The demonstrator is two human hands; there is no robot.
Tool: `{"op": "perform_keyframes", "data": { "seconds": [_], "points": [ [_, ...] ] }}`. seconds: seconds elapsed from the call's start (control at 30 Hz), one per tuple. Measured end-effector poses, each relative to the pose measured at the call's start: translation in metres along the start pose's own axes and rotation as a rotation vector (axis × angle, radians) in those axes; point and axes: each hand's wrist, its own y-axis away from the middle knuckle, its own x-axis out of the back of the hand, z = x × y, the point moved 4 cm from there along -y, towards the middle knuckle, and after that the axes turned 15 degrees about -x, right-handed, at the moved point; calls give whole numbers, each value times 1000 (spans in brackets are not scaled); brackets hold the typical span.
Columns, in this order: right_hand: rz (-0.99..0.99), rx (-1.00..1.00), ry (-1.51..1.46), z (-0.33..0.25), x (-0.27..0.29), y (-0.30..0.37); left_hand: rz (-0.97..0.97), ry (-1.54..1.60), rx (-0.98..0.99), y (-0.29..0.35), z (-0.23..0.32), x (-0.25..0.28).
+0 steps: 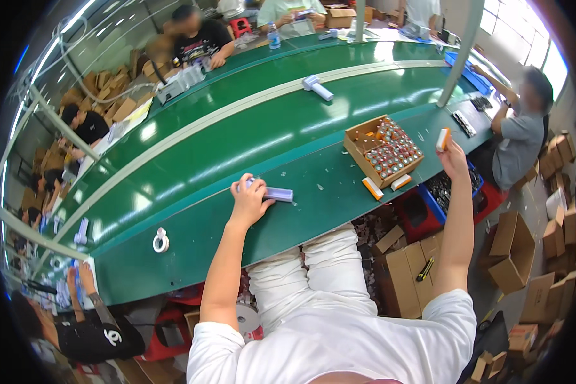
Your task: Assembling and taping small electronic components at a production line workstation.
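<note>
My left hand (248, 198) is closed around a pale purple plastic device with a long handle (280, 194), lying at the green bench top. Out to the right, my right hand (454, 160) is raised and grips a small orange-and-white pack (442, 139) between fingers and thumb. Between the hands stands an open cardboard box (365, 160) filled with rows of upright small cylinders (393, 152) that look like batteries. Two similar orange-and-white packs, one (372, 189) and another (400, 182), lie by its near side.
A green conveyor belt (237, 121) runs beyond the bench, carrying another pale purple device (317, 88). A tape roll (160, 240) sits on the bench at left. Below right are a blue crate (434, 203) and cartons (406, 275). Co-workers sit around the line.
</note>
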Motion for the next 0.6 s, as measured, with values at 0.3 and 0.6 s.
{"op": "perform_keyframes", "data": {
  "seconds": [0.3, 0.6],
  "points": [
    [-89, 28, 386, 58, -207, 79, 742, 505, 287, 5, -29, -12],
    [-406, -32, 692, 202, -341, 86, 628, 807, 417, 19, -41, -41]
  ]
}}
